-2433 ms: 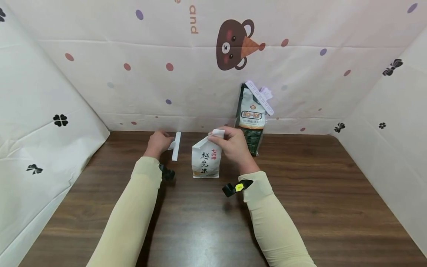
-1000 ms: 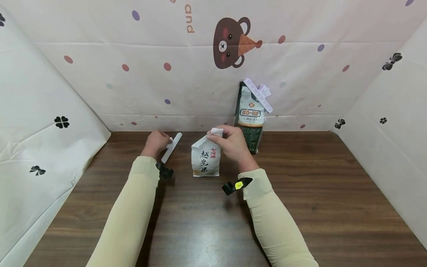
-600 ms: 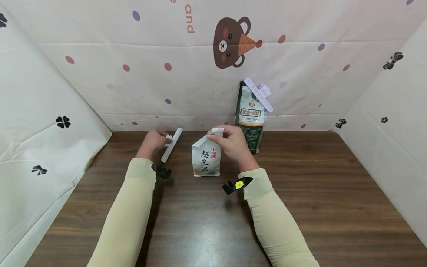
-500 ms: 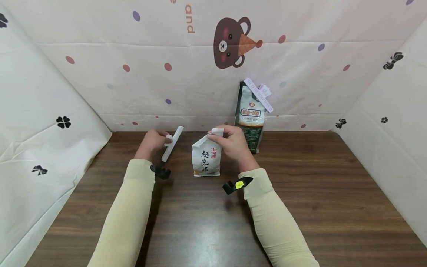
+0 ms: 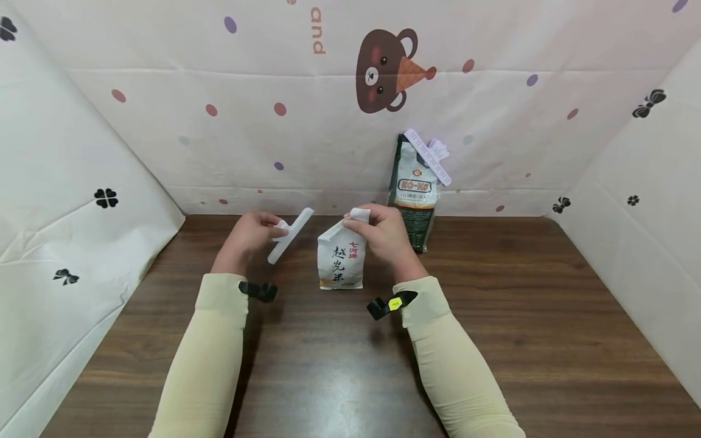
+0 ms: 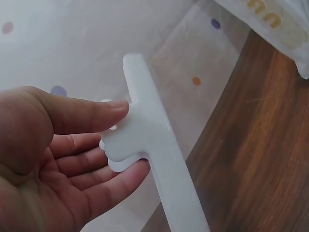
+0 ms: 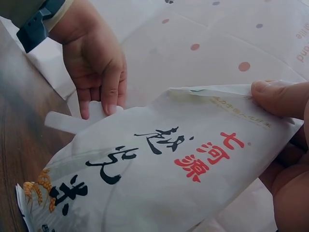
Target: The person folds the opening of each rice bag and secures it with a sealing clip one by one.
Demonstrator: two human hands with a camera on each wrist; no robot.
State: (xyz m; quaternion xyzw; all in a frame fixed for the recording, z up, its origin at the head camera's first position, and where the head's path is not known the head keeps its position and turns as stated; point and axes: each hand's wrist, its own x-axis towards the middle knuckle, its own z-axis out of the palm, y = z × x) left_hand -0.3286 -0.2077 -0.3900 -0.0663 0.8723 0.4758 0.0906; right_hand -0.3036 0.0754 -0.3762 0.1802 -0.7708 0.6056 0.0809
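Between thumb and fingers, my left hand (image 5: 252, 234) pinches the grip of a white bag clip (image 5: 291, 236). The left wrist view shows the clip's long bar (image 6: 161, 140) slanting away from the fingers, and its jaws look closed. To the right, my right hand (image 5: 384, 234) pinches the folded top corner of a small white rice bag (image 5: 341, 260), which is upright. Black and red characters cover the bag's front (image 7: 145, 159) in the right wrist view. A small gap separates clip and bag in the head view.
Behind my right hand, a green and white KO-KO bag (image 5: 414, 194) leans on the patterned backdrop (image 5: 246, 146). A pale purple clip (image 5: 429, 157) sits across its top corner. Brown wood-grain table (image 5: 493, 340) spreads in front, with white sheeting (image 5: 60, 231) along the left side.
My left hand has picked up the white clip by its grip. The clip has turned from near upright to slanting and shifted toward the bag. My right hand keeps its hold on the bag.
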